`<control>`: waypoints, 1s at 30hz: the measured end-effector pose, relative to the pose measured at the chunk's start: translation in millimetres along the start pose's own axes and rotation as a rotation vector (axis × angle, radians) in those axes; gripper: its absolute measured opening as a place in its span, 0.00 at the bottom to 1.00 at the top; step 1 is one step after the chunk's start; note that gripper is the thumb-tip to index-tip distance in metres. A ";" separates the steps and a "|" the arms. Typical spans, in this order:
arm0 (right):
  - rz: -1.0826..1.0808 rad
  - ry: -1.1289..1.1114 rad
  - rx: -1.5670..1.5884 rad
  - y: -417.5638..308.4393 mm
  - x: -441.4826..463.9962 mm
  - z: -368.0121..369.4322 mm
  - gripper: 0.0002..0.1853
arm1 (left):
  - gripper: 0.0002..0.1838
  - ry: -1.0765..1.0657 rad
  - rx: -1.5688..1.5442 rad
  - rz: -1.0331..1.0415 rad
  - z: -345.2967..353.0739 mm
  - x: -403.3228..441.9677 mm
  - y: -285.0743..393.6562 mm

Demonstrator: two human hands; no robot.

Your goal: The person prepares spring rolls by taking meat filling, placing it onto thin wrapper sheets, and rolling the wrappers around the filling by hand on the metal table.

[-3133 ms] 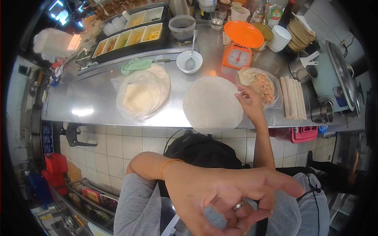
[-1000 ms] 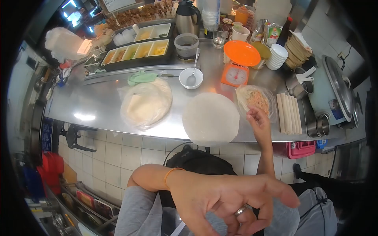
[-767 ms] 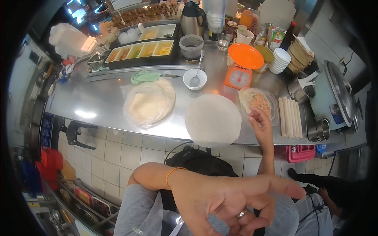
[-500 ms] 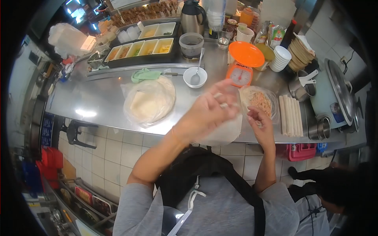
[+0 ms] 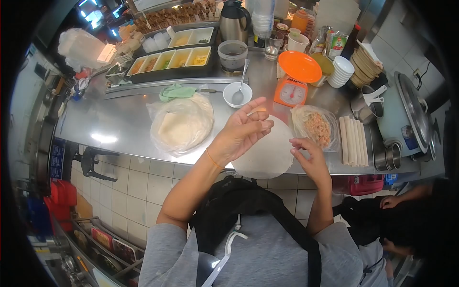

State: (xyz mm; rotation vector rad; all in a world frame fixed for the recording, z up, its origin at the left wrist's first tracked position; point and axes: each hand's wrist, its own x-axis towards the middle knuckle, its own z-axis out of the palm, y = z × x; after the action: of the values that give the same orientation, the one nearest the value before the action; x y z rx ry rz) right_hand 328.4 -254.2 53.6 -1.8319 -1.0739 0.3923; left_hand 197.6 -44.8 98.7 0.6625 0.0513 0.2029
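A round, thin, pale wrapper sheet lies flat at the front edge of the steel counter. My left hand is raised over its left side, index finger stretched and thumb apart, holding nothing. At the sheet's right edge, my right hand has its thumb and index finger spread; whether the fingertips touch the sheet I cannot tell. Just beyond that hand sits a clear plastic bag with a pinkish chopped filling. Several rolled wrappers lie side by side to its right. A stack of round wrappers in plastic is on the left.
A white bowl with a spoon and an orange kitchen scale stand behind the sheet. Topping trays, a steel jug and stacked bowls line the back. Another person's hand shows at the lower right.
My left hand has dropped back leftward from near the scale, uncovering the sheet. My right hand has shifted down and left, away from the filling. The other person has moved at the right.
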 end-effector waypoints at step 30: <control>0.487 0.343 -0.865 134.1 27.2 -15.0 0.34 | 0.18 0.167 1.463 0.060 -108.3 27.6 -38.1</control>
State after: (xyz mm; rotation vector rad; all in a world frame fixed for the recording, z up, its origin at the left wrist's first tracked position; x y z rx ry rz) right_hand 421.2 -263.6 -47.6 -2.8127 -0.5633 -0.1603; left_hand 219.0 -3.0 -9.6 2.1042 0.3603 0.2627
